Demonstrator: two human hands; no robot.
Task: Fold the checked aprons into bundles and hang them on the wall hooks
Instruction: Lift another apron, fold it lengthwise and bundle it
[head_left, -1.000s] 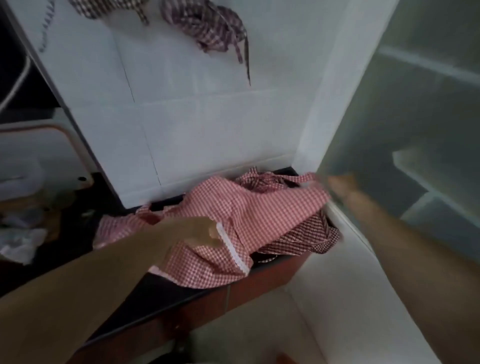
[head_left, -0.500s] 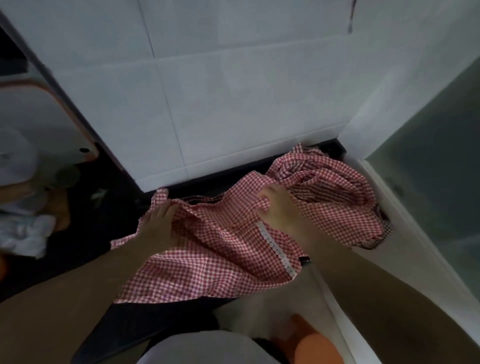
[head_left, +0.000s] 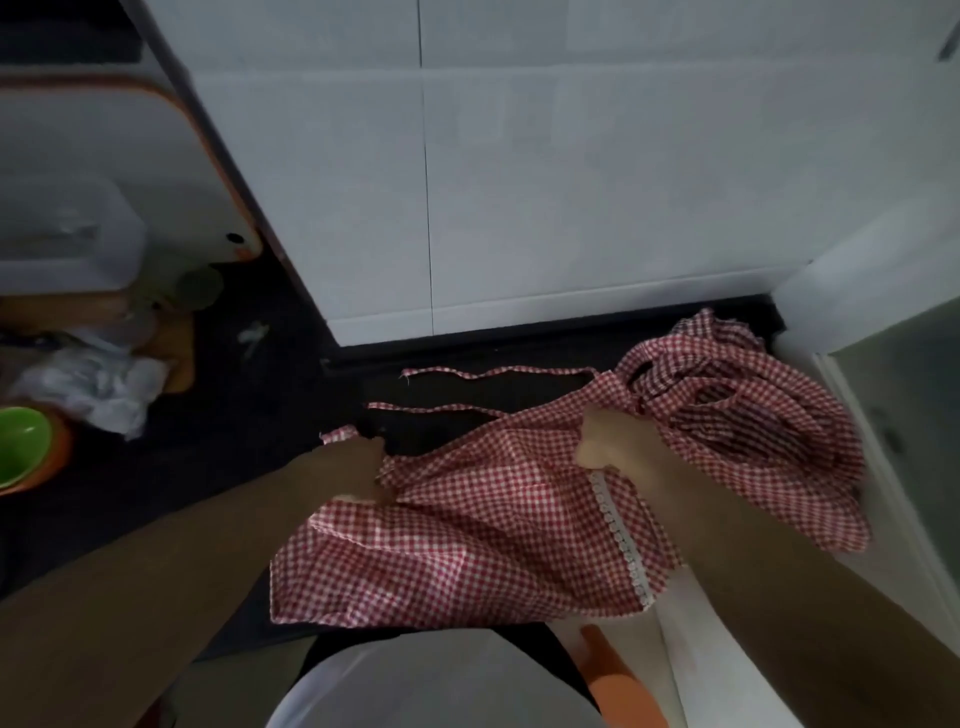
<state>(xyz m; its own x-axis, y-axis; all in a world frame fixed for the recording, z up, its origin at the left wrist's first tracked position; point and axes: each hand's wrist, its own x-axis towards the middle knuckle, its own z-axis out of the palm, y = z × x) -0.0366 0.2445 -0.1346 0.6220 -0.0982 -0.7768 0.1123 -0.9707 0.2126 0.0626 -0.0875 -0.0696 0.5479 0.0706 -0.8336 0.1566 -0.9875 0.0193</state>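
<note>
Red checked apron (head_left: 467, 545) lies spread on the dark counter (head_left: 208, 467), hanging over its front edge; two ties (head_left: 467, 387) trail toward the back wall; more checked cloth (head_left: 753, 405) is heaped in the right back corner. Left hand (head_left: 353, 470) pinches the apron's left edge; right hand (head_left: 618, 447) is curled tight round a bunch of its top. Folding looks just begun; next, I think, the sides must be brought together neatly, ties tucked in.
</note>
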